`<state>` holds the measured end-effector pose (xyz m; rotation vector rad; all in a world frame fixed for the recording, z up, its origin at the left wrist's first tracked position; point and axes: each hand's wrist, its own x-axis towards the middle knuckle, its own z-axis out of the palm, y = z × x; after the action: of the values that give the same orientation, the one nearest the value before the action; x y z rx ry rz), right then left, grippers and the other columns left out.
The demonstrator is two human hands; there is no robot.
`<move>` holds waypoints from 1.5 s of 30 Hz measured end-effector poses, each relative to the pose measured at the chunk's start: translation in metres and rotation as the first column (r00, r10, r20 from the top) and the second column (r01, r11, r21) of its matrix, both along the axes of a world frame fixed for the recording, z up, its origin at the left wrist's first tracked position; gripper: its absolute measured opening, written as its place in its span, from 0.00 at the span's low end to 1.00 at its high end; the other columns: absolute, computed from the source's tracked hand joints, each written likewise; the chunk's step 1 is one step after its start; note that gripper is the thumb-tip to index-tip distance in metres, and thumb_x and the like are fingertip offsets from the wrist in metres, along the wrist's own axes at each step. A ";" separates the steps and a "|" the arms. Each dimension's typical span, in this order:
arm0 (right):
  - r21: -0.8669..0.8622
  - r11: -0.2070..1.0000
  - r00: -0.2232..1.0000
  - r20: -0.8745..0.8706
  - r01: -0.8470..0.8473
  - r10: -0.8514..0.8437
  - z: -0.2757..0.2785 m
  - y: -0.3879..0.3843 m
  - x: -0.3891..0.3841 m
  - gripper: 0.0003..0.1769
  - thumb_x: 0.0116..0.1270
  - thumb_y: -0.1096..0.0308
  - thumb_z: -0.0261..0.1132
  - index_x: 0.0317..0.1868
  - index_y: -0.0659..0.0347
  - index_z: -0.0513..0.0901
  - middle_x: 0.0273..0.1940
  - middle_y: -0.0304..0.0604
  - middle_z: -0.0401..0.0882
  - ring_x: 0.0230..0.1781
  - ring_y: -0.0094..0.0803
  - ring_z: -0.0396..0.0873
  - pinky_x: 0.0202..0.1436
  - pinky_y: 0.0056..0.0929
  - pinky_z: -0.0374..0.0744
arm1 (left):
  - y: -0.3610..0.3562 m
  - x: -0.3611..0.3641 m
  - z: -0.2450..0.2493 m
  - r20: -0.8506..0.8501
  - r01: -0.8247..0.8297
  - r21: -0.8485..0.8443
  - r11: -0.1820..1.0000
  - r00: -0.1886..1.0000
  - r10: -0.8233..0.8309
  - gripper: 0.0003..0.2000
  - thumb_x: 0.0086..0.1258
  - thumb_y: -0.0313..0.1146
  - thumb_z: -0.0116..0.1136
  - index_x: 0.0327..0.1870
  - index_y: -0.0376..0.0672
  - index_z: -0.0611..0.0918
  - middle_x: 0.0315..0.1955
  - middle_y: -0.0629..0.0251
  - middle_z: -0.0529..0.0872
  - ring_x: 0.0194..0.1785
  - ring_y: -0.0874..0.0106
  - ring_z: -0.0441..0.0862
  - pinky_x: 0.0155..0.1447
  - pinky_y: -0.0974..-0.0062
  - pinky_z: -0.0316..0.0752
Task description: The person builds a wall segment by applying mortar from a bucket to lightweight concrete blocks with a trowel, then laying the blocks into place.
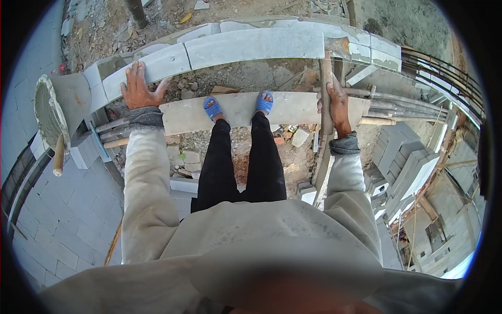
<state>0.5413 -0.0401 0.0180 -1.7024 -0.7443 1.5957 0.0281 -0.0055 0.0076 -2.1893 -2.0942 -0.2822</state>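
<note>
My left hand (140,90) lies with fingers spread on the near edge of a pale block (141,73) in the wall's top row. My right hand (336,102) is closed around the wooden handle of what looks like a hatchet (326,78). Its rusty head (338,46) is against the right end of a long white block (256,44). Left of my left hand stands a bucket (78,97) with grey mortar (49,112) inside it. A wooden tool handle (59,157) sticks out over its rim; the rest of that tool is hidden.
My feet in blue sandals (213,108) stand on a narrow plank (183,116) above rubble. Poles (408,107) run along the right, near steel bars (444,68). Stacked blocks (402,162) are below right. Another block wall (68,220) is at lower left.
</note>
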 end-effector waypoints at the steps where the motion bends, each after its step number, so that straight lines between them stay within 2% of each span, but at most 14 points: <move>1: 0.011 1.000 1.000 -0.010 0.013 -0.013 -0.001 0.001 0.001 0.22 0.76 0.56 0.53 0.59 0.64 0.71 0.28 0.41 0.78 0.18 0.25 0.76 0.18 0.23 0.77 | 0.001 0.000 0.000 -0.007 -0.006 -0.001 1.000 1.000 0.006 0.42 0.49 0.58 0.72 0.65 0.48 0.72 0.67 0.61 0.71 0.69 0.54 0.67 0.65 0.40 0.61; 4: 0.031 0.989 0.989 -0.038 0.143 -0.142 -0.009 -0.002 0.006 0.24 0.76 0.57 0.53 0.65 0.62 0.69 0.28 0.41 0.78 0.18 0.25 0.76 0.18 0.22 0.77 | 0.002 -0.002 -0.003 0.025 0.030 0.037 0.999 0.999 -0.031 0.41 0.49 0.58 0.72 0.65 0.48 0.72 0.67 0.61 0.71 0.69 0.54 0.68 0.65 0.41 0.61; 7: 0.042 0.990 0.991 -0.033 0.134 -0.133 -0.013 -0.003 0.004 0.30 0.75 0.54 0.54 0.73 0.55 0.62 0.26 0.40 0.78 0.18 0.24 0.76 0.18 0.23 0.77 | 0.002 -0.001 -0.002 0.005 0.026 0.041 0.999 1.000 -0.026 0.41 0.49 0.58 0.72 0.65 0.49 0.73 0.67 0.61 0.71 0.69 0.55 0.68 0.65 0.42 0.62; 10: -0.028 0.999 0.998 -0.055 -0.028 0.027 -0.005 0.003 0.005 0.29 0.75 0.56 0.55 0.72 0.55 0.62 0.27 0.40 0.78 0.18 0.24 0.76 0.18 0.23 0.77 | 0.001 0.001 -0.001 -0.034 0.035 0.041 0.999 0.999 -0.034 0.42 0.52 0.58 0.71 0.67 0.48 0.71 0.66 0.62 0.72 0.69 0.57 0.68 0.64 0.46 0.63; 16: -0.049 0.994 0.994 0.052 -0.098 0.100 0.007 0.012 0.009 0.31 0.74 0.52 0.56 0.71 0.57 0.64 0.26 0.39 0.77 0.17 0.23 0.74 0.17 0.21 0.75 | -0.004 0.044 0.016 0.059 -0.005 0.042 0.999 0.998 0.002 0.51 0.47 0.66 0.69 0.71 0.47 0.65 0.71 0.58 0.64 0.73 0.54 0.60 0.65 0.35 0.56; 18: -0.037 0.996 0.995 0.051 -0.079 0.080 0.010 0.012 0.006 0.30 0.74 0.52 0.56 0.70 0.58 0.65 0.26 0.39 0.77 0.17 0.23 0.74 0.17 0.21 0.75 | 0.006 0.091 0.026 0.097 0.130 -0.013 0.991 0.987 -0.128 0.54 0.45 0.66 0.69 0.72 0.46 0.62 0.72 0.55 0.60 0.74 0.54 0.57 0.66 0.31 0.51; 20: -0.038 0.996 0.996 0.016 -0.082 0.082 0.004 0.012 0.009 0.31 0.73 0.53 0.57 0.71 0.55 0.64 0.26 0.40 0.77 0.17 0.23 0.75 0.17 0.23 0.75 | 0.032 0.143 0.035 0.146 0.319 -0.072 0.945 0.940 -0.307 0.53 0.48 0.63 0.70 0.73 0.44 0.60 0.70 0.53 0.64 0.73 0.55 0.60 0.69 0.36 0.49; 24: -0.033 0.996 0.997 0.022 -0.079 0.079 0.000 0.009 0.014 0.31 0.73 0.54 0.57 0.72 0.56 0.64 0.25 0.41 0.78 0.17 0.24 0.75 0.18 0.24 0.75 | 0.072 0.193 0.031 0.029 0.401 -0.265 0.877 0.912 -0.408 0.50 0.48 0.58 0.71 0.71 0.43 0.63 0.63 0.53 0.71 0.67 0.57 0.68 0.71 0.36 0.46; 26: -0.032 0.998 0.998 -0.018 -0.054 0.053 0.000 0.009 0.014 0.30 0.74 0.56 0.56 0.71 0.58 0.63 0.26 0.42 0.78 0.17 0.25 0.75 0.17 0.25 0.75 | 0.079 0.186 0.029 0.008 0.383 -0.402 0.832 0.910 -0.415 0.49 0.47 0.56 0.71 0.70 0.43 0.64 0.59 0.54 0.74 0.64 0.58 0.72 0.71 0.35 0.44; 27: -0.038 0.998 0.998 -0.050 -0.041 0.039 0.002 0.008 0.014 0.29 0.75 0.56 0.56 0.71 0.59 0.63 0.26 0.42 0.78 0.17 0.25 0.76 0.17 0.25 0.75 | 0.079 0.184 0.027 0.008 0.441 -0.300 0.846 0.888 -0.460 0.47 0.47 0.55 0.71 0.69 0.42 0.65 0.54 0.56 0.76 0.60 0.58 0.75 0.71 0.35 0.42; 33: 0.007 0.976 0.974 -0.059 0.217 -0.217 0.001 0.004 0.031 0.30 0.74 0.57 0.56 0.72 0.59 0.62 0.27 0.41 0.78 0.17 0.25 0.75 0.18 0.24 0.75 | 0.075 0.185 0.019 -0.071 0.453 -0.238 0.859 0.874 -0.481 0.47 0.49 0.55 0.70 0.68 0.39 0.66 0.55 0.51 0.75 0.64 0.56 0.72 0.70 0.31 0.41; 37: -0.020 0.996 0.996 -0.033 -0.084 0.084 0.005 0.004 0.022 0.32 0.74 0.54 0.57 0.74 0.55 0.61 0.26 0.40 0.77 0.17 0.23 0.75 0.18 0.23 0.75 | 0.075 0.185 0.020 -0.074 0.444 -0.239 0.864 0.878 -0.472 0.47 0.49 0.55 0.70 0.69 0.39 0.65 0.56 0.51 0.75 0.66 0.56 0.70 0.71 0.32 0.41; 40: -0.050 0.995 0.996 -0.011 -0.090 0.089 0.006 0.005 0.022 0.27 0.75 0.55 0.54 0.70 0.56 0.66 0.28 0.38 0.77 0.19 0.23 0.75 0.19 0.23 0.75 | 0.074 0.184 0.018 -0.069 0.443 -0.250 0.861 0.879 -0.472 0.48 0.49 0.55 0.70 0.70 0.40 0.64 0.57 0.52 0.74 0.67 0.56 0.69 0.71 0.32 0.40; 45: 0.036 0.974 0.975 -0.017 0.223 -0.222 0.007 0.004 0.026 0.29 0.75 0.57 0.55 0.71 0.56 0.63 0.26 0.41 0.78 0.17 0.25 0.76 0.18 0.23 0.76 | 0.075 0.184 0.019 -0.082 0.417 -0.288 0.862 0.886 -0.456 0.49 0.49 0.55 0.71 0.72 0.42 0.62 0.60 0.52 0.73 0.68 0.57 0.68 0.71 0.32 0.39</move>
<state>0.5676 -0.0359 0.0252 -1.6825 -0.5519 1.4278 0.2120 0.0691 0.0271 -2.7352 -1.6111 0.1381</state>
